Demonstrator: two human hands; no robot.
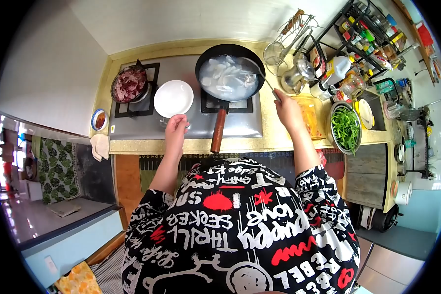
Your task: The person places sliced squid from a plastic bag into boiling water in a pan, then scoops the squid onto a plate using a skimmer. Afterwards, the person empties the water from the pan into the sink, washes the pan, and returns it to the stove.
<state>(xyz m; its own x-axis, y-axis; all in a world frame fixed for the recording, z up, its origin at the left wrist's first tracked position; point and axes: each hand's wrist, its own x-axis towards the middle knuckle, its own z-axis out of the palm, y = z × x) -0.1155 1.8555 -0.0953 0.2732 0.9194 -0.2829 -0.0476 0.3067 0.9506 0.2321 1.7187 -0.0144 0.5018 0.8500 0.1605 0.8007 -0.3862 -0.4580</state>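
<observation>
A white plate is over the steel cooktop, between the two burners. My left hand is closed at its near rim, thumb and fingers pinched on the edge. To the right, a black wok with a wooden handle sits on the right burner. Pale white slices lie in cloudy liquid inside it. My right hand is wrapped round the handle of a long metal cooking utensil. The utensil's head reaches into the wok's right side, and I cannot make out its full shape.
A bowl of raw red meat stands over the left burner, with a small sauce bowl beside it. On the right are a metal bowl of green vegetables, a yellow tray, a metal kettle and a spice rack.
</observation>
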